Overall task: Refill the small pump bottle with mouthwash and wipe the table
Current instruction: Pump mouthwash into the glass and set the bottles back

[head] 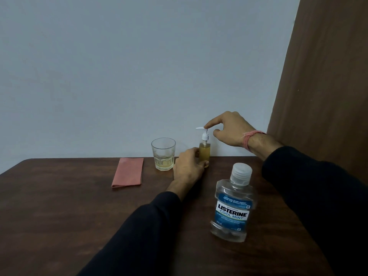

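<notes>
A small pump bottle (204, 150) with yellowish liquid stands upright near the table's far edge. My left hand (188, 166) is wrapped around its lower body. My right hand (229, 128) hovers above it, the index fingertip resting on the white pump head, the other fingers loosely curled. A clear mouthwash bottle (234, 204) with a blue label and closed cap stands nearer to me, right of centre. A folded pink cloth (128, 172) lies flat to the left.
A glass tumbler (163, 154) with a little pale liquid stands just left of the pump bottle. The dark wooden table (59, 216) meets a grey wall behind. A brown panel (322, 76) rises at the right.
</notes>
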The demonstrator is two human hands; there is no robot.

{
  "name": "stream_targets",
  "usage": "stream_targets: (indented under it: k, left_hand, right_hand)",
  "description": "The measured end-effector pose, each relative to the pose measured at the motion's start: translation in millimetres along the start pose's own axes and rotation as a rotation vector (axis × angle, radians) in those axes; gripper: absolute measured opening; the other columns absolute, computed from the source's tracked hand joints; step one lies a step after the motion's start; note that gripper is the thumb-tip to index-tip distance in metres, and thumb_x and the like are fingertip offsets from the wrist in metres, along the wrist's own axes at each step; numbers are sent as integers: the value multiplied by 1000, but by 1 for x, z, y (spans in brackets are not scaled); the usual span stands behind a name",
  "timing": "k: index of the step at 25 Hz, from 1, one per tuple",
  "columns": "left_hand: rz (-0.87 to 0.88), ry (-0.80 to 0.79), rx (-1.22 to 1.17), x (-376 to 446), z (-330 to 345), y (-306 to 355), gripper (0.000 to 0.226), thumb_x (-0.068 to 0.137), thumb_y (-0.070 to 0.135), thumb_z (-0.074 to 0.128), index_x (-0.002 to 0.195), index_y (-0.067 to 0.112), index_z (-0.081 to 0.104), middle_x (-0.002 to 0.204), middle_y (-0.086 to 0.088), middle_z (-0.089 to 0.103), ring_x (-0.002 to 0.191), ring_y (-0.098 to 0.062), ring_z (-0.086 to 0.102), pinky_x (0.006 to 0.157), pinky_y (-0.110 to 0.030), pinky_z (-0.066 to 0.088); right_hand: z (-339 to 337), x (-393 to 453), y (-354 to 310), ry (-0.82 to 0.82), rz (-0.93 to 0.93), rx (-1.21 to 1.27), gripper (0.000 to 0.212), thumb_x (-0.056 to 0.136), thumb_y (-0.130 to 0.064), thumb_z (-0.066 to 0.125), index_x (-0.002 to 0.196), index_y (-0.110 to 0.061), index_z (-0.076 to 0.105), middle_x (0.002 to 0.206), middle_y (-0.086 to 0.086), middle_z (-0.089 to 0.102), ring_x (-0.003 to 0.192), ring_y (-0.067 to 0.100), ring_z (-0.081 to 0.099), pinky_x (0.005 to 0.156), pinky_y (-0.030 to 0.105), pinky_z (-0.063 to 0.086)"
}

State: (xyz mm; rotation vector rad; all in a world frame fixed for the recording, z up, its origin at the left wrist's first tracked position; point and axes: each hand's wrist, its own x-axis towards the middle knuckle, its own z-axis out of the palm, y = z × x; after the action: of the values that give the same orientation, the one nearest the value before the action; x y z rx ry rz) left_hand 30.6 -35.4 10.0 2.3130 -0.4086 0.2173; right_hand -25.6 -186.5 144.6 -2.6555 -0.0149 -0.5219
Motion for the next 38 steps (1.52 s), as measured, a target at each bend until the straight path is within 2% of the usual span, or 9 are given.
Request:
stream_targets:
  k: [1,4,8,11,15,19,22,28,38]
  left_hand:
    - [-5,-7,-1,1,1,0,64,98,41,89,155,23,66,144,-1,78,135,-28,73,113,-47,60]
    - [-28,-45,-10,-10,-6,0,78,99,39,88,167,21,55,160,-3,69,148,-29,65,119,-49,55]
    - [78,-68,-38,-54,-34,-13,63,101,18,78,161,27,63,157,8,70,138,-13,69,120,-42,56]
    - [166,-318,-172,-97,-67,-27,56,97,10,75,146,37,73,132,27,79,108,9,72,96,-20,60]
    - [172,-628,-231,-148,-89,-23,73,88,28,90,149,55,60,130,36,74,124,12,66,100,-7,51]
    - [205,-494,-168,-178,-77,4,70,89,48,96,152,40,66,126,23,79,113,1,73,106,-33,62]
    - [170,-409,-136,-192,-67,19,54,92,44,94,142,35,75,126,19,81,111,-1,76,106,-41,65]
    - [132,-342,-86,-190,-46,42,59,92,43,94,146,31,74,137,13,80,131,-6,71,119,-47,57]
    - [95,-272,-52,-96,17,67,65,93,43,93,153,32,71,146,12,77,138,-9,68,119,-45,56]
  right_hand:
    - [0,0,1,-2,2,9,45,96,-5,64,125,-34,81,150,-1,66,108,16,71,112,36,52]
    - [0,-8,10,-12,-16,90,55,97,-3,66,142,-36,69,153,-6,62,87,4,60,115,40,52]
    - [1,-48,38,-85,59,196,61,96,-4,75,146,-35,60,141,-8,63,91,12,69,84,27,62]
    - [4,-99,60,-294,145,323,49,97,1,75,130,-35,68,126,-12,71,80,10,77,68,24,63]
    - [12,-168,67,-444,245,428,45,97,4,74,125,-30,71,118,-8,79,86,8,77,76,29,62]
    - [8,-215,56,-441,277,572,61,86,12,80,129,-30,68,127,-4,77,106,18,76,89,29,62]
    - [7,-238,46,-446,263,628,60,86,-13,91,137,-32,65,129,-10,78,112,13,75,98,28,60]
    - [14,-248,41,-134,290,473,48,97,-22,81,142,-31,67,122,-14,77,111,6,71,100,32,56]
    - [34,-170,95,106,468,505,50,98,-12,79,146,-14,64,137,5,71,122,18,66,108,35,52]
